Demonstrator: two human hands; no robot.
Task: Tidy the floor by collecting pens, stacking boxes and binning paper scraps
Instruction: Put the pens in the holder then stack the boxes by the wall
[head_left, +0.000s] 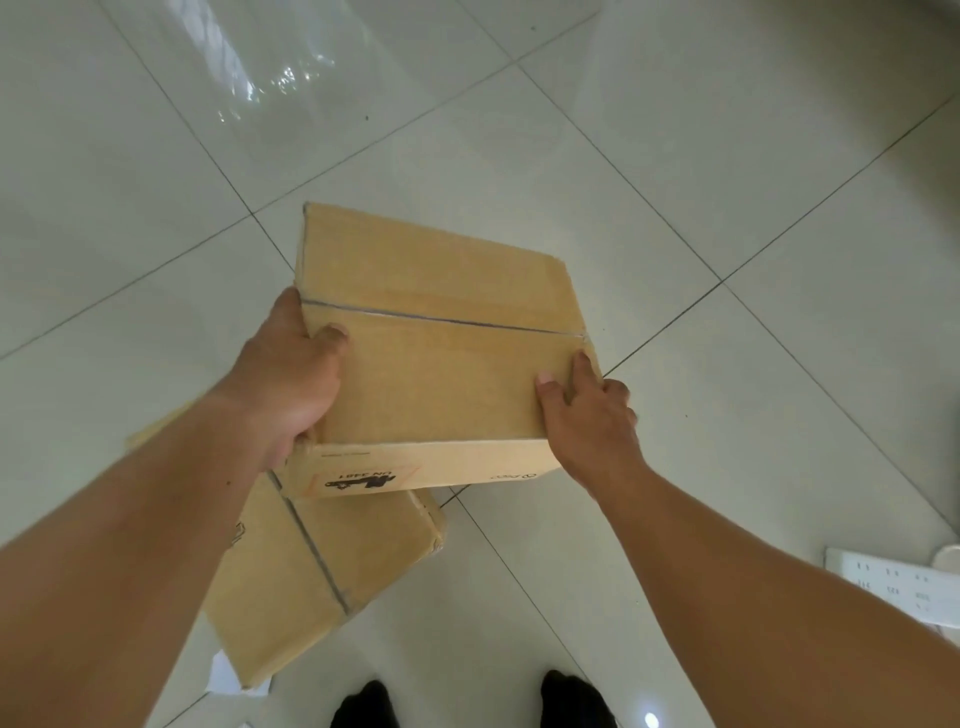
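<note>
**Inspector:** The brown rectangular cardboard box (441, 332) is held in both hands above the white tiled floor (675, 208). The left hand (291, 384) grips its left edge with the thumb on the top face and the other fingers (298, 441) curled round the side. The right hand (592, 415) grips the near right corner, with thumb and forefinger lying on top.

**Clerk:** And the box it is to go on?

**Inspector:** A second, flatter brown cardboard box (311, 571) lies on the floor below, nearer the person and turned at an angle to the held one. The held box's near edge overlaps it. Whether the two touch cannot be told.

**Clerk:** Hazards from here?

**Inspector:** There are three, in the inspector's judgement. First, the boxes are skewed, so if the upper one is set down as it is, it would overhang and could tip or slide off. Second, the right hand holds only a corner, so the box could twist out of that hand while being squared up. Third, a white paper scrap (228, 675) pokes out from under the lower box's near corner. Weight added on top would pin it, and it might be missed or torn when it is binned.

**Clerk:** Anything else nearby?

**Inspector:** A white power strip (893, 587) lies on the floor well to the right. The person's black shoes (363, 706) stand near the lower box. No pens are in view.
</note>
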